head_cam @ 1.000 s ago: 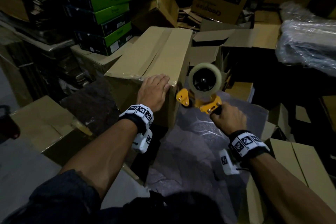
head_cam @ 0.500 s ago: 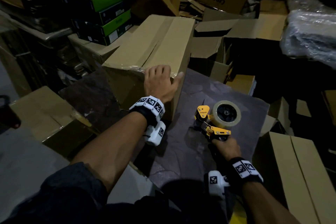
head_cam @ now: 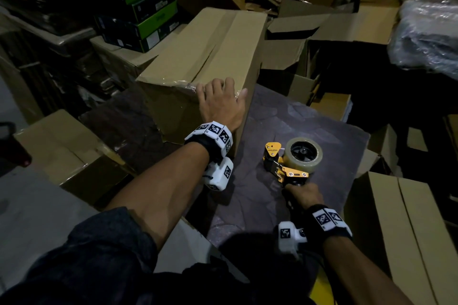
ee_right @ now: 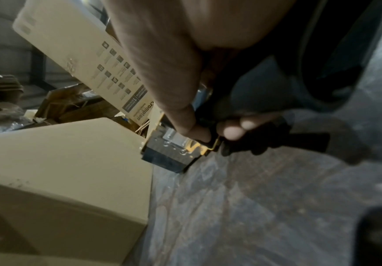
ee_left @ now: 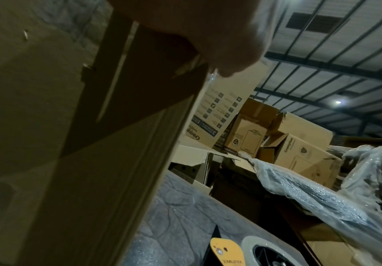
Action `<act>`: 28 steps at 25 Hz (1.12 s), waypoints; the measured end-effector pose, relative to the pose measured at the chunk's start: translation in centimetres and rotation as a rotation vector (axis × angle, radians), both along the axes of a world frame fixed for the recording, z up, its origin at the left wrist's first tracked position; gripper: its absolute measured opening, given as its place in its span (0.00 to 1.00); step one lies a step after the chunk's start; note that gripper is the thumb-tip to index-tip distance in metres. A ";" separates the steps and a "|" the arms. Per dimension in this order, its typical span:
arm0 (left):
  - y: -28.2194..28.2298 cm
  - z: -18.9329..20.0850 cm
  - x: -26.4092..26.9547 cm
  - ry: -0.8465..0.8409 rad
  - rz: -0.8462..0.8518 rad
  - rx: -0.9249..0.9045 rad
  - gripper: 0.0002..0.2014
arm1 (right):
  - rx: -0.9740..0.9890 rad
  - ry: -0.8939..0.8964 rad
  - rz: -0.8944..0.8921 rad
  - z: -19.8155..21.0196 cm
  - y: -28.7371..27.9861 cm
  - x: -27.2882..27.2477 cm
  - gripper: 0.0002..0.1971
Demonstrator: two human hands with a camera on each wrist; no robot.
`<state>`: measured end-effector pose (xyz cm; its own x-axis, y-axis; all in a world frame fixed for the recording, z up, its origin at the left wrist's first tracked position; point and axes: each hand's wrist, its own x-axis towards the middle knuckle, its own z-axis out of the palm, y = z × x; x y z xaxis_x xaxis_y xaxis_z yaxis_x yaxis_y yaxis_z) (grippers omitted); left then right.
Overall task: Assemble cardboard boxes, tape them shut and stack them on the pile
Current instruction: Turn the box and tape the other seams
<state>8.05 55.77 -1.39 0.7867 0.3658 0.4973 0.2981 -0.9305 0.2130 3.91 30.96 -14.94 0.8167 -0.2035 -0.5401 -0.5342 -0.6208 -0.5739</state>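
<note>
Fingers of the left hand [head_cam: 221,101] are lying fairly straight over the near top edge of the cardboard box [head_cam: 208,57], which is sitting at the centre of the head view on a dark table [head_cam: 309,119]. Lower right of centre, the right hand [head_cam: 304,195] is wrapping its fingers round the handle of the yellow tape dispenser [head_cam: 291,160], resting it on the table just beside the box.
</note>
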 end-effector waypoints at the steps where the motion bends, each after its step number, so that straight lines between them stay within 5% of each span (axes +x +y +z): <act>1: -0.1 0.0 0.1 -0.006 0.007 0.012 0.18 | -0.006 -0.005 0.000 0.1 0.0 0.0 0.18; 10: 3.1 0.0 -1.7 0.092 -0.247 0.128 0.22 | -0.189 -0.349 -0.047 2.7 1.4 -0.4 0.29; 19: 6.9 2.0 -1.4 0.252 -0.449 0.358 0.23 | 0.036 -0.917 0.451 11.8 12.6 2.7 0.26; 28: 15.0 2.9 -0.4 0.379 -0.678 0.363 0.31 | -0.234 -0.971 0.677 13.6 19.7 5.7 0.26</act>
<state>7.61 70.76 1.47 0.9147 -0.3744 0.1522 -0.3561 -0.9247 -0.1346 9.57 50.61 -1.33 0.8410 0.4120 0.3506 0.5313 -0.7511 -0.3918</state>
